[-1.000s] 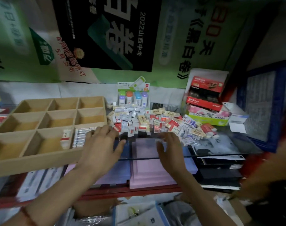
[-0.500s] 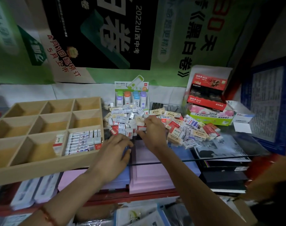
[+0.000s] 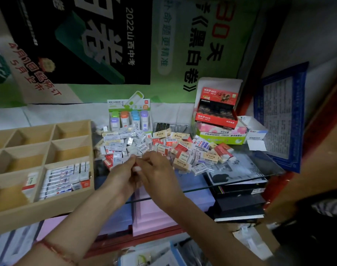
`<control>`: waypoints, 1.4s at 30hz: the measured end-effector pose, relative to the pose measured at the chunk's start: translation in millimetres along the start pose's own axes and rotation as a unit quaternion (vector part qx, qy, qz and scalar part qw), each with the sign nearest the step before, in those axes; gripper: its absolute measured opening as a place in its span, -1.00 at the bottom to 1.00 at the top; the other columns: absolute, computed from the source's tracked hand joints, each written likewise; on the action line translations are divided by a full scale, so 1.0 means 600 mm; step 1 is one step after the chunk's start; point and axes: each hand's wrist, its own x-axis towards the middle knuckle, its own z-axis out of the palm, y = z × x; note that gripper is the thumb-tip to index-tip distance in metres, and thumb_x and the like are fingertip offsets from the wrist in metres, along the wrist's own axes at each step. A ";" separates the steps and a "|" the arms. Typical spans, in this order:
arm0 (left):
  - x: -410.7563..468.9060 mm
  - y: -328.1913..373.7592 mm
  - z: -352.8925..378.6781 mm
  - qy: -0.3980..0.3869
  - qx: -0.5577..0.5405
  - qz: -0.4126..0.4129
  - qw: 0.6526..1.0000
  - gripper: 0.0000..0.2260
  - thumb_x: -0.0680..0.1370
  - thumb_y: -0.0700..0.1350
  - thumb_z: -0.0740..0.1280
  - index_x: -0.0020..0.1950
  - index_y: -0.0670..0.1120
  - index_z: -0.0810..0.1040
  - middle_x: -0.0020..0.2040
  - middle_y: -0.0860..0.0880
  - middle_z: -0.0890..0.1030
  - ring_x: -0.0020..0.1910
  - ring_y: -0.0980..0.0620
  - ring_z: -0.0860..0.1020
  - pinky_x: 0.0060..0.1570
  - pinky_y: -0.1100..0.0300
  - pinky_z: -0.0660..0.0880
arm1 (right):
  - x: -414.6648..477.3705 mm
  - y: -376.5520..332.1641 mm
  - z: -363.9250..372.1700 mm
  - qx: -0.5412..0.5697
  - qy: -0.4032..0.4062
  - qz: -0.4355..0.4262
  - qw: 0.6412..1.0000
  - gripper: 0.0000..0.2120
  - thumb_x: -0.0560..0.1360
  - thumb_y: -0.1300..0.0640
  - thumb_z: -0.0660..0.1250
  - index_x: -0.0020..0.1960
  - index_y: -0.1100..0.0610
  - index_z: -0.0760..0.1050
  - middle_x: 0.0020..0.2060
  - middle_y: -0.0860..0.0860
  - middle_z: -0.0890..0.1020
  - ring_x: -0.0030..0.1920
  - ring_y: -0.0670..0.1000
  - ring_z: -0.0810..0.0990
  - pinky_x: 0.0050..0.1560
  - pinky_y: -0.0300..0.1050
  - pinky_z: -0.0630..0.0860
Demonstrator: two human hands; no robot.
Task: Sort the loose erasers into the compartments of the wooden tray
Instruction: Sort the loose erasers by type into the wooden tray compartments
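Observation:
A heap of loose erasers (image 3: 163, 146) in white, red, blue and tan wrappers lies on the glass counter. To its left stands the wooden tray (image 3: 48, 208), tilted, with three rows of compartments. The tray's near right compartment holds a row of white-and-blue erasers (image 3: 62, 179), and the one left of it holds a single eraser (image 3: 30, 182). My left hand (image 3: 123, 175) and my right hand (image 3: 160, 171) meet at the heap's near edge. Between their curled fingertips shows a small red-and-white eraser (image 3: 136, 168), pinched from both sides.
Behind the heap stands a display box of coloured capped items (image 3: 129, 120). A red open carton (image 3: 215, 110) sits on a green-and-white box (image 3: 221, 134) at the back right. The glass counter edge (image 3: 240, 182) runs in front, with pink and purple pads (image 3: 154, 212) beneath it.
My right hand pulled back from the heap toward me, and my left hand moved right and forward to meet it. A small eraser now sits between the two.

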 end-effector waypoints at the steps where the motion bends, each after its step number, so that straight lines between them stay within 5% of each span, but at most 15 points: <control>1: 0.001 -0.003 -0.002 0.011 -0.002 0.001 1.000 -0.76 0.64 -0.10 0.09 -0.01 -0.17 0.50 -0.14 -0.15 0.58 -0.23 -0.01 0.53 -0.41 0.23 0.56 | -0.009 0.003 -0.003 -0.017 0.002 -0.032 0.999 -0.80 0.40 0.23 0.26 -0.04 0.24 0.60 -0.18 0.12 0.58 -0.16 0.05 0.49 -0.19 -0.15 0.42; 4: 0.006 -0.012 -0.014 0.024 0.011 -0.008 1.000 -0.82 0.64 -0.15 0.10 -0.01 -0.13 0.48 -0.15 -0.16 0.62 -0.16 -0.07 0.57 -0.23 0.06 0.58 | -0.031 0.024 -0.026 0.003 -0.004 -0.026 1.000 -0.79 0.41 0.23 0.24 -0.01 0.24 0.58 -0.12 0.12 0.60 -0.11 0.05 0.50 -0.10 -0.14 0.43; 11: 0.012 -0.025 -0.030 0.026 0.028 -0.013 0.999 -0.71 0.64 -0.18 0.09 0.33 -0.24 0.36 -0.06 -0.23 0.60 -0.08 -0.10 0.59 -0.03 0.01 0.47 | -0.068 0.131 -0.083 -0.001 0.093 0.225 0.970 -0.73 0.45 0.33 0.29 0.14 0.23 0.50 0.02 0.14 0.54 0.04 0.14 0.51 0.03 -0.03 0.46; 15: 0.015 -0.028 -0.036 0.011 0.024 -0.009 1.000 -0.68 0.64 -0.17 0.09 0.37 -0.27 0.32 0.01 -0.27 0.59 -0.05 -0.11 0.59 -0.04 0.04 0.46 | -0.093 0.163 -0.074 0.023 0.037 0.330 0.943 -0.68 0.48 0.22 0.34 0.21 0.25 0.43 0.09 0.17 0.48 0.09 0.15 0.46 0.06 -0.03 0.43; 20: 0.016 -0.030 -0.040 0.008 0.031 0.001 0.999 -0.68 0.64 -0.18 0.10 0.34 -0.32 0.34 -0.01 -0.28 0.59 -0.05 -0.11 0.59 -0.03 0.05 0.46 | -0.089 0.174 -0.073 0.064 0.049 0.356 0.931 -0.78 0.49 0.24 0.33 0.13 0.26 0.48 0.04 0.15 0.50 -0.02 0.04 0.44 -0.09 -0.29 0.29; 26: 0.015 -0.037 -0.040 0.007 0.039 0.026 0.999 -0.75 0.64 -0.19 0.11 0.25 -0.29 0.38 -0.05 -0.25 0.60 -0.06 -0.10 0.59 0.04 0.05 0.45 | -0.085 0.155 -0.087 -0.008 0.086 0.272 0.958 -0.79 0.44 0.29 0.38 0.07 0.27 0.53 -0.04 0.15 0.56 -0.01 0.13 0.50 -0.03 -0.15 0.35; 31: 0.010 -0.042 -0.039 0.026 0.047 0.041 0.998 -0.87 0.62 -0.24 0.13 0.09 -0.26 0.42 -0.07 -0.24 0.59 -0.08 -0.10 0.59 -0.02 0.10 0.54 | -0.044 0.140 -0.077 0.033 0.012 0.276 0.961 -0.74 0.53 0.28 0.25 0.21 0.23 0.50 0.10 0.13 0.54 0.09 0.10 0.49 0.11 0.01 0.46; 34: 0.007 -0.045 -0.040 0.031 0.054 0.038 0.997 -0.88 0.61 -0.30 0.14 0.07 -0.27 0.45 -0.03 -0.25 0.59 -0.08 -0.07 0.59 -0.14 0.20 0.59 | -0.022 0.159 -0.078 0.002 -0.054 0.280 0.958 -0.81 0.47 0.31 0.33 0.07 0.32 0.57 -0.01 0.22 0.59 0.00 0.19 0.54 0.02 0.02 0.49; 38: -0.006 -0.042 -0.035 0.031 0.063 0.037 0.997 -0.87 0.60 -0.27 0.18 0.08 -0.25 0.48 -0.04 -0.19 0.58 -0.08 -0.04 0.56 0.00 0.14 0.50 | -0.003 0.179 -0.091 0.002 -0.141 0.304 0.942 -0.97 0.44 0.29 0.37 -0.17 0.25 0.58 -0.12 0.23 0.61 -0.14 0.21 0.59 -0.06 0.11 0.56; 42: -0.058 -0.002 -0.044 0.034 0.129 0.092 0.987 -0.90 0.56 -0.18 0.27 -0.06 -0.15 0.57 -0.25 -0.02 0.58 -0.25 0.07 0.50 -0.18 0.26 0.48 | 0.007 0.176 -0.113 0.018 -0.156 0.314 0.936 -0.82 0.46 0.28 0.35 -0.27 0.10 0.43 -0.22 0.07 0.60 -0.26 0.02 0.58 -0.31 -0.18 0.49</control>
